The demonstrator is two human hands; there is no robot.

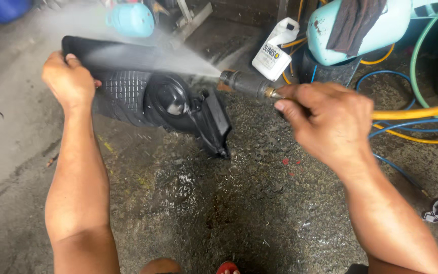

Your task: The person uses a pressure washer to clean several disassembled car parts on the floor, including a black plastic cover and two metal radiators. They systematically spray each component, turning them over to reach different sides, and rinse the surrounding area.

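Left hand (69, 81) grips black cover (148, 94) (upper edge).

The floor (239, 203) is rough grey concrete, dark and wet in the middle and drier and paler toward the left. At the far right a pale turquoise tank (366, 30) with a dark rag (353, 20) draped over it stands beside a white plastic jug (276, 49), with yellow, blue and green hoses (411, 127) coiled over the ground around them. Far left of these sits a small light blue cylinder (130, 19), and even daylight falls over everything.
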